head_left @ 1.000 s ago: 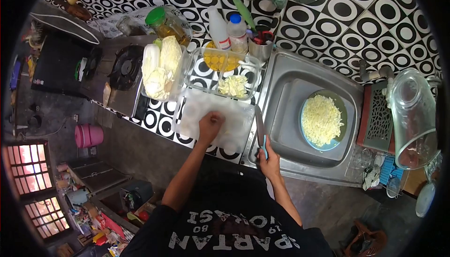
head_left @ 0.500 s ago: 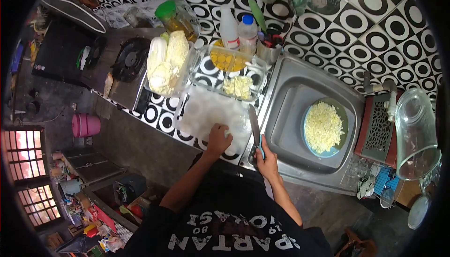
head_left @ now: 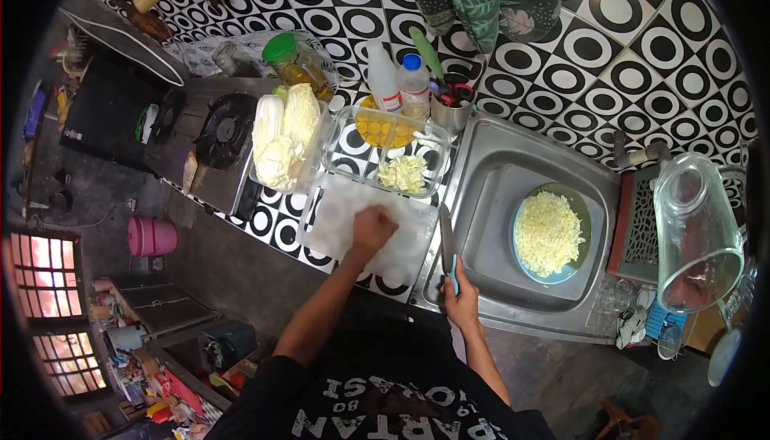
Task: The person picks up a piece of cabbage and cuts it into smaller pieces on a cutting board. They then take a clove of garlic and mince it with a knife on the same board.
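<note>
The right hand [head_left: 462, 299] is wrapped around the light-blue handle of a knife [head_left: 447, 239], just off the near right corner of a cutting board [head_left: 337, 211], and the blade points away from the body along the board's right edge. The left hand [head_left: 374, 229] is above the middle of the board with its fingers curled inward; whether the fingertips meet, or touch the surface, I cannot tell. The knife therefore lies to the right of the left hand, firmly in the right one. Its blade is long, slim and dull grey, narrowing to a tip near the board's far right corner. The board is a flat, translucent rectangle, milky and slightly shiny, with a dark elongated slot at its left end. Just beyond its far edge sits a clear, divided container [head_left: 439, 169] with rounded corners; the right compartment holds pale yellow-white cut cabbage [head_left: 403, 174] in a loose, ragged heap. Left of the board, smooth whole cabbages [head_left: 277, 147] are piled together. Right of it is a brushed grey metal sink [head_left: 481, 171], in which a round, blue-rimmed bowl [head_left: 563, 274] carries finely chopped, crumbly pale pieces [head_left: 548, 234].
</note>
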### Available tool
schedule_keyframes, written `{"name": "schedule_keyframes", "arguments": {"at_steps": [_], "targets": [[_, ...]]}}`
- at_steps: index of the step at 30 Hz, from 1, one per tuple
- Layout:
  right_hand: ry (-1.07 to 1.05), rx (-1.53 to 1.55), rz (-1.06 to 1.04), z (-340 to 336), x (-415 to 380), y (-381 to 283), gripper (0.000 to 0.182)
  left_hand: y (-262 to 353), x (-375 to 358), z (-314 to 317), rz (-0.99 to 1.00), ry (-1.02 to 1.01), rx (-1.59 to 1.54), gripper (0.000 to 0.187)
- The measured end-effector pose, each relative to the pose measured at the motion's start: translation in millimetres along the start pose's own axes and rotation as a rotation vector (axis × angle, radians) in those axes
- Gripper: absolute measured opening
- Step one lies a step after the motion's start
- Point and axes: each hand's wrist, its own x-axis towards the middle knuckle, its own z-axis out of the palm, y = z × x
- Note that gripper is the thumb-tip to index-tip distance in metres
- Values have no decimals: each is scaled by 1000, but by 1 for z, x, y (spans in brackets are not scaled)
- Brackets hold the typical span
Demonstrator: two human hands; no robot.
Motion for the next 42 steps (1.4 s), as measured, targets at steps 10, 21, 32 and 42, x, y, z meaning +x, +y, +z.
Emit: {"name": "schedule_keyframes", "arguments": {"at_steps": [10, 21, 32, 42], "targets": [[17, -12, -9, -9, -4, -6, 52, 22, 80, 22, 249, -103, 334, 33], [44, 19, 29, -13, -4, -2, 51, 12, 104, 26, 80, -25, 226, 39], [24, 24, 13, -10, 0, -5, 51, 10, 95, 8, 179, -211, 335, 34], [29, 3, 14, -13, 0, -6, 51, 29, 95, 11, 248, -104, 481, 25]]}}
